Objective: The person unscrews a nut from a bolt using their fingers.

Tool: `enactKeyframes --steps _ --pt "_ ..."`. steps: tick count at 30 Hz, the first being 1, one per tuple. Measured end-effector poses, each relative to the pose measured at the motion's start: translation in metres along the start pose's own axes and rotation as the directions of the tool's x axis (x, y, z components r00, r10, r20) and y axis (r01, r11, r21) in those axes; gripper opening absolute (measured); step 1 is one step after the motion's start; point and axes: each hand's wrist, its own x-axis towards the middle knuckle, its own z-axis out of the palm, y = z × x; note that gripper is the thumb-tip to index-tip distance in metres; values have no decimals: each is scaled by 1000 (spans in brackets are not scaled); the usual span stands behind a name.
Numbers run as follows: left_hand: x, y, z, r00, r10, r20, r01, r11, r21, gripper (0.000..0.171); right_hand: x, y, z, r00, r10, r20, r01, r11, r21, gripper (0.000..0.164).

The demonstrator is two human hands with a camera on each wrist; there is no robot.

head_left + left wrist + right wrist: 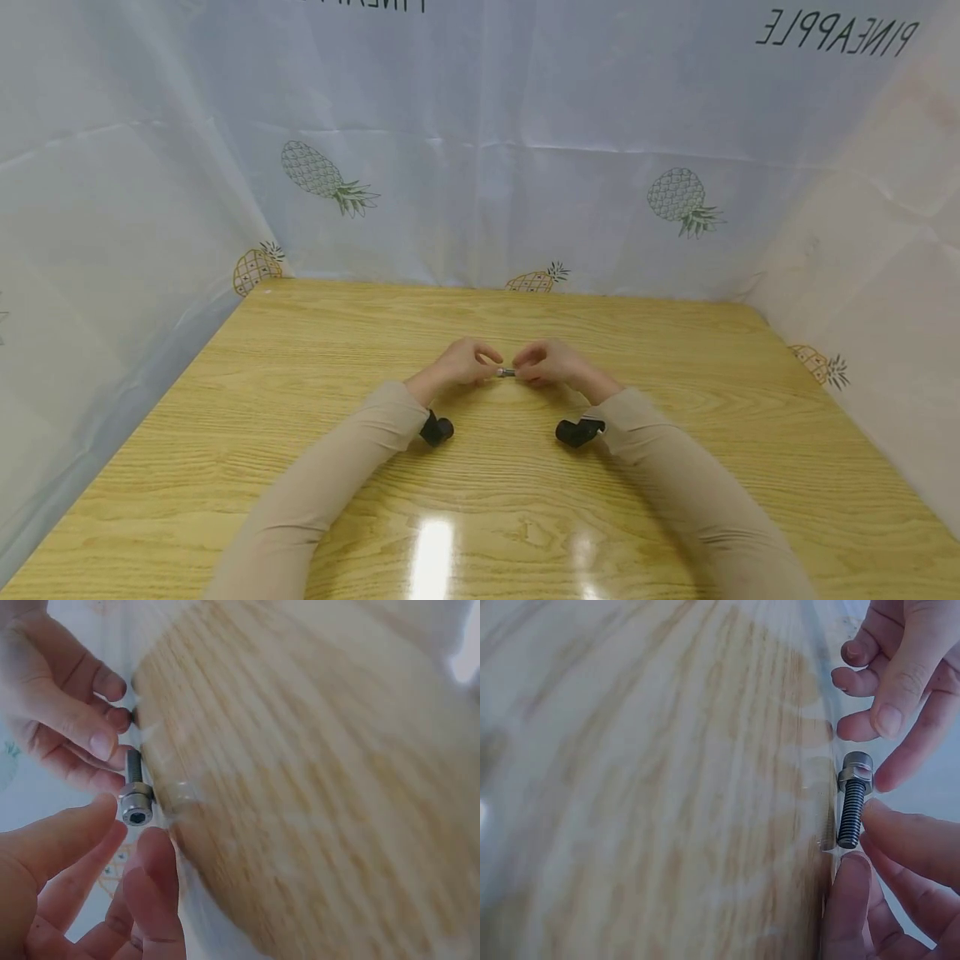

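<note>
A metal socket-head bolt (507,372) lies on its side on the wooden table, between my two hands. In the right wrist view a hex nut (855,777) sits on the bolt, up against the cylindrical head, and the threaded shank points toward my right hand. My left hand (459,362) is at the head end; its thumb and fingers are spread around the bolt head, with a gap between them. At the shank end is my right hand (553,364), thumb right beside the threads and fingertips parted near the tip. Neither hand pinches the bolt.
The yellow wood-grain table (495,483) stretches around both arms. A pale curtain (480,200) printed with pineapples hangs behind it and along both sides. Black wrist cameras are strapped under the left cuff (437,429) and the right cuff (580,432).
</note>
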Motion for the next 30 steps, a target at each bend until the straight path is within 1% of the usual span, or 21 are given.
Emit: enactKeyframes --steps 6,11,18,24,30 --pt "0 0 1 1000 -1 3 1 1000 9 27 0 -2 2 1000 21 -14 -21 999 -41 30" --pt "1 2 3 1000 -26 -4 26 999 22 21 1 -1 4 999 24 -29 -26 995 -94 23" --pt "1 4 5 999 -31 -8 31 998 49 17 1 -4 7 1000 -1 -26 -4 984 -178 17" --pt "-2 8 5 999 -33 1 33 996 83 14 0 -5 9 999 -30 -25 24 974 -225 15" --pt "-2 8 4 1000 -21 5 20 992 125 14 -3 -8 9 998 -57 -20 50 963 -265 14"
